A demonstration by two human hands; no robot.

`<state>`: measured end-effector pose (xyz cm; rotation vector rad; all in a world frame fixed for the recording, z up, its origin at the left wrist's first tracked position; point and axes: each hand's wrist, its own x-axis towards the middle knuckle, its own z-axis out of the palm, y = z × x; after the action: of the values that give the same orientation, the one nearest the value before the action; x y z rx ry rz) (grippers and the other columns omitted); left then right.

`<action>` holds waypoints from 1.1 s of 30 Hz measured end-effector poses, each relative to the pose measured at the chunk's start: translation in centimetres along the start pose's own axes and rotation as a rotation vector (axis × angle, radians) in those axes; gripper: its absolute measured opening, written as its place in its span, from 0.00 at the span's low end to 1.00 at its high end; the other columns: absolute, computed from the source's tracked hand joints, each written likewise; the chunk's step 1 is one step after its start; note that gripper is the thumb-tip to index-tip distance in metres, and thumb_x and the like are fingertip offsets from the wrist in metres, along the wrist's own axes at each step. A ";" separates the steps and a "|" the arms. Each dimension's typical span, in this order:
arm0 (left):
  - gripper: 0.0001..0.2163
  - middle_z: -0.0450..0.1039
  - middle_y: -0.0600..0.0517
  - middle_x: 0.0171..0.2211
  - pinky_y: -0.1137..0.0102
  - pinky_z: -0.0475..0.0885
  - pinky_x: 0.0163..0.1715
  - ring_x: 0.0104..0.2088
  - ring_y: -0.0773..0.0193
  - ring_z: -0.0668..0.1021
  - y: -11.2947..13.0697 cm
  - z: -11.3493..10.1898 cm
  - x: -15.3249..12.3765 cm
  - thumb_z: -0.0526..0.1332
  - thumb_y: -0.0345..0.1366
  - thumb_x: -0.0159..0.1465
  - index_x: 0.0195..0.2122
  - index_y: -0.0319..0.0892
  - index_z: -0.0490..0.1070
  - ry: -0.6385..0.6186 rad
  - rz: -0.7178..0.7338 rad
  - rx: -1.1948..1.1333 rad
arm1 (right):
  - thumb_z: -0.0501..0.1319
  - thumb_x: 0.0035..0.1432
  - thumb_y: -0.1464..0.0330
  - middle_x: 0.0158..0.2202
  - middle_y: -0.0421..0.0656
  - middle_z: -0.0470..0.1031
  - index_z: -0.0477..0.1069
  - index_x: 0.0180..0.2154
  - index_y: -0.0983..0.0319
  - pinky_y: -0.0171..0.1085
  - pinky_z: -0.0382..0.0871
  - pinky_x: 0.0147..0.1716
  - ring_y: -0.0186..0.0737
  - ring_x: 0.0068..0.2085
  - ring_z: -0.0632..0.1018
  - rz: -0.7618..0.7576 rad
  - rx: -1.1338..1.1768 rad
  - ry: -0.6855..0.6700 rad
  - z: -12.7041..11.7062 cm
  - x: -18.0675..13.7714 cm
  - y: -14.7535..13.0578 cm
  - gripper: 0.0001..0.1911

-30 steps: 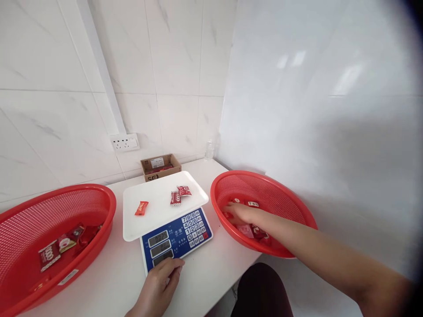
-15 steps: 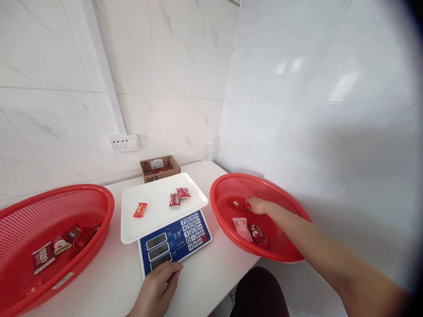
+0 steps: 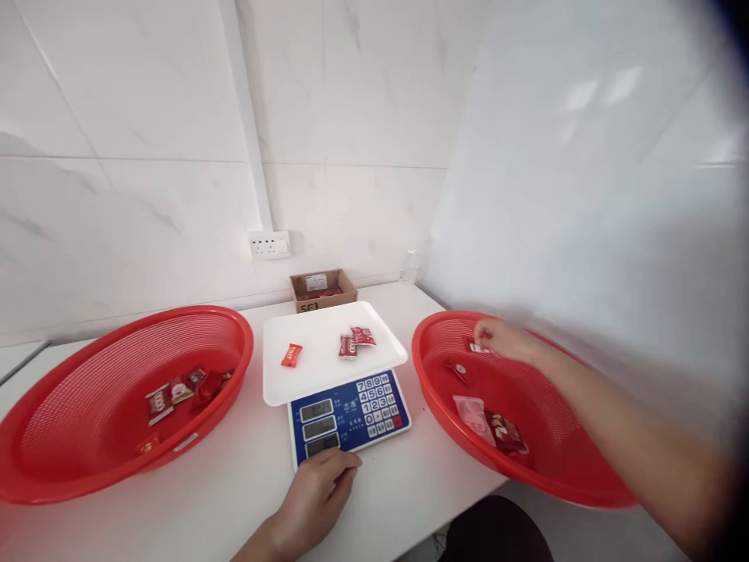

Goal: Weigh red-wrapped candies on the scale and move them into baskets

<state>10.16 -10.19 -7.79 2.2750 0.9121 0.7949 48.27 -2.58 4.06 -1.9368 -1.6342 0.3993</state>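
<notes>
My right hand (image 3: pixel 497 337) is over the far rim side of the right red basket (image 3: pixel 433 390), pinching a small red-wrapped candy (image 3: pixel 477 345). Below it in that basket lie another red candy (image 3: pixel 458 371), a pink packet (image 3: pixel 473 417) and a dark red packet (image 3: pixel 504 432). My left hand (image 3: pixel 319 492) rests at the front edge of the blue weighing scale (image 3: pixel 351 414), fingers curled together with nothing visible in them. On the scale's white tray (image 3: pixel 316 367) are an orange-red candy (image 3: pixel 291 355) and two dark red candies (image 3: pixel 349 346) touching each other.
A left red basket (image 3: pixel 117 343) holds several wrapped sweets. Behind the scale stands a small cardboard box (image 3: pixel 324 303) with red packets inside. A clear plastic bottle (image 3: pixel 409 268) is near the corner, and a socket (image 3: pixel 270 244) sits on the tiled wall.
My right hand has risen from the bottom of the right basket with a red candy. My left hand stays by the scale. The whole view has swung left.
</notes>
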 end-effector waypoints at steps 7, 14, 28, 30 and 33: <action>0.09 0.74 0.52 0.34 0.76 0.69 0.33 0.33 0.67 0.76 -0.1 0.1 -0.2 0.51 0.30 0.63 0.39 0.45 0.69 0.012 -0.034 -0.014 | 0.59 0.49 0.67 0.27 0.38 0.74 0.69 0.28 0.59 0.35 0.66 0.30 0.37 0.29 0.75 -0.163 0.159 -0.175 4.4 1.3 -9.7 0.03; 0.10 0.74 0.52 0.33 0.77 0.69 0.32 0.32 0.68 0.76 0.0 -0.3 -0.3 0.51 0.29 0.62 0.39 0.44 0.70 0.037 -0.040 0.003 | 0.54 0.56 0.64 0.43 0.45 0.74 0.68 0.44 0.61 0.35 0.70 0.36 0.35 0.38 0.76 -0.187 0.248 -0.166 12.2 2.7 -13.4 0.15; 0.11 0.76 0.51 0.34 0.76 0.70 0.35 0.33 0.66 0.77 0.0 0.1 -0.5 0.52 0.29 0.60 0.39 0.42 0.72 0.024 0.026 0.030 | 0.54 0.54 0.55 0.59 0.51 0.59 0.62 0.54 0.62 0.48 0.51 0.57 0.49 0.61 0.56 -0.459 -0.075 -0.246 18.2 0.5 -16.1 0.29; 0.11 0.76 0.51 0.34 0.76 0.70 0.34 0.33 0.66 0.77 0.0 0.1 -0.4 0.52 0.28 0.60 0.39 0.42 0.71 0.030 0.031 0.036 | 0.52 0.54 0.50 0.62 0.50 0.53 0.59 0.57 0.58 0.54 0.45 0.57 0.52 0.63 0.49 -0.508 -0.194 -0.284 18.8 0.2 -17.2 0.32; 0.11 0.75 0.51 0.33 0.76 0.70 0.34 0.33 0.66 0.76 -0.1 0.0 -0.4 0.52 0.27 0.59 0.38 0.42 0.71 0.044 0.039 0.045 | 0.49 0.51 0.44 0.64 0.45 0.47 0.56 0.58 0.51 0.61 0.35 0.56 0.56 0.64 0.42 -0.616 -0.337 -0.354 19.3 -0.2 -18.9 0.35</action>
<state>9.90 -10.44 -8.01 2.3290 0.9160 0.8531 22.25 3.44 -0.02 -1.5111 -2.5523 0.2303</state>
